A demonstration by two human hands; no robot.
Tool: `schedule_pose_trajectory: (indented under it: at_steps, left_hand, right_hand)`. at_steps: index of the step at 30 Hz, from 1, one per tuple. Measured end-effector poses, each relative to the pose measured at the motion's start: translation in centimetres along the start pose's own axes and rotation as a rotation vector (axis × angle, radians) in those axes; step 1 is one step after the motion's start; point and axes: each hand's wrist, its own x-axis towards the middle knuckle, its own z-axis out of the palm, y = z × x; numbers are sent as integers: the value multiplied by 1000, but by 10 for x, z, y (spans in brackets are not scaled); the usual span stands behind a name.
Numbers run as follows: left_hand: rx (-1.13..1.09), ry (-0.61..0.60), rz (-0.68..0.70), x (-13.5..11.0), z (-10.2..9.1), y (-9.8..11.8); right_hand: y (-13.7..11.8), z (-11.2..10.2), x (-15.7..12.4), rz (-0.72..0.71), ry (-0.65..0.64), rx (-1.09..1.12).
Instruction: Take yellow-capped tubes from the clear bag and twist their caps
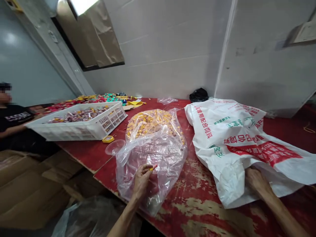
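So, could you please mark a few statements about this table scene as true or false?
1. The left hand pinches a small yellow-and-red item above a clear plastic bag. True.
2. The white plastic sack is printed only in blue. False: its print is red and green.
3. The right hand rests on the white plastic sack. True.
4. The white plastic crate is empty. False: it holds wrapped sweets.
5. Another person sits at the right of the view. False: that person is at the left, beside the crate.
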Motion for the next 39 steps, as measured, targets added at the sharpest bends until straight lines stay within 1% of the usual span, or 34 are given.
schedule_pose_trajectory:
  at_steps: [2, 4, 5, 6, 7, 8, 10, 12, 14, 16, 20, 23, 25, 28, 30, 33, 35, 36, 37, 38, 39]
  left_hand:
    - [-250, -33, -186, -20, -6, 7]
    - [-523, -52, -347, -43, -8, 16]
    - [-621, -52, -385, -54, -8, 21]
    - [-675, -52, -386, -65, -6, 25]
    - [-703, -66, -378, -76, -3, 30]
    - [-713, -92, -375, -87, 1, 34]
    - [-706, -180, -391, -110, 10, 42]
    - [-710, -317, -397, -132, 21, 49]
    - [-726, -436, -377, -152, 29, 53]
    - [-739, -517, -345, -167, 35, 54]
    - [-758, -571, -327, -185, 34, 56]
    - [-787, -594, -352, -194, 29, 58]
    - [-785, -563, -363, -199, 27, 57]
    - [-718, -500, -371, -206, 24, 54]
    - [-654, -494, -350, -211, 23, 50]
    - [-580, -521, -248, -221, 19, 47]
    - [-544, -540, -176, -225, 16, 46]
    - [-529, -542, -160, -226, 14, 46]
    - [-518, -543, -166, -225, 13, 46]
    - [-511, -552, -195, -224, 12, 46]
    - [-513, -559, -246, -221, 12, 45]
  right_hand:
    - [-12, -7, -23, 10, 19, 43]
    - [-32, -22, -54, 71, 103, 184]
    - [-45, -32, -70, 114, 153, 294]
    - [-60, -41, -86, 170, 190, 408]
    - [-75, -49, -100, 183, 182, 522]
    - [-90, -55, -113, 156, 138, 608]
    - [-117, -62, -134, 87, 5, 725]
    - [-138, -64, -152, 22, -117, 807]
    - [-154, -65, -165, -47, -193, 842]
    - [-166, -67, -173, -133, -252, 853]
    - [-184, -67, -180, -267, -350, 863]
    - [-194, -61, -182, -351, -339, 824]
    - [-200, -55, -185, -376, -330, 804]
    - [-205, -46, -190, -361, -308, 795]
    - [-208, -40, -194, -353, -278, 779]
    - [-214, -34, -200, -302, -186, 749]
    - [-218, -31, -203, -229, -97, 730]
    - [-219, -30, -204, -189, -61, 719]
    - [-221, -30, -205, -152, -47, 715]
    - [-222, -30, -205, -123, -59, 717]
    - [-224, -30, -206, -104, -97, 724]
